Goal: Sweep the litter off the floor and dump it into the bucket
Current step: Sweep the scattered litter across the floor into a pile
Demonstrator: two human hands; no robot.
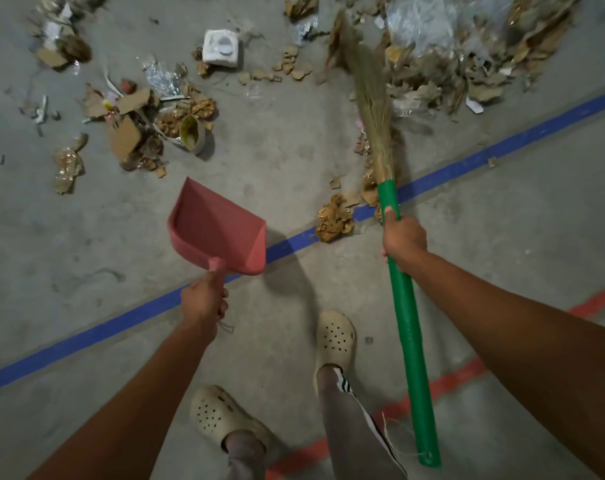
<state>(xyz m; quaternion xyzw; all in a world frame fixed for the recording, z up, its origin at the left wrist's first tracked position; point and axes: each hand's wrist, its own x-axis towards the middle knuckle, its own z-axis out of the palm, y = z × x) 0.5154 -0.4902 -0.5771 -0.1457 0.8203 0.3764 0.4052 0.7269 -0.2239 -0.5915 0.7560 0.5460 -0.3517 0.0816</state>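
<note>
We see the concrete floor (86, 237) filling the frame. A blue line (86, 336) crosses it from lower left to upper right, and a red line (450, 382) runs parallel to it at lower right.

The largest mass of litter is the heap (467, 57) at upper right: torn cardboard, brown scraps and clear film. A second, looser cluster (145, 123) lies at upper centre-left, with smaller scraps scattered toward the upper left corner.

The broom (410, 334) runs from lower right up to upper centre. Its green handle is tilted, and its straw bristles (370, 98) lie against the left edge of the heap.

The red dustpan (218, 226) sits at centre-left, mouth toward the top of the frame, and its shadow falls on the floor to its right. We cannot tell whether it touches the floor.

Two pale clogs (335, 337) stand at bottom centre, between the blue and red lines.

A white box (221, 48) lies at upper centre. A crumpled brown wad (334, 220) rests on the blue line just left of the broom. A roll of tape (192, 133) lies at the right edge of the cluster.

The right grip (403, 240) is wrapped fully round the green handle near its upper end, thumb along the shaft. The left grip (204, 299) is closed round the dustpan's short handle.
</note>
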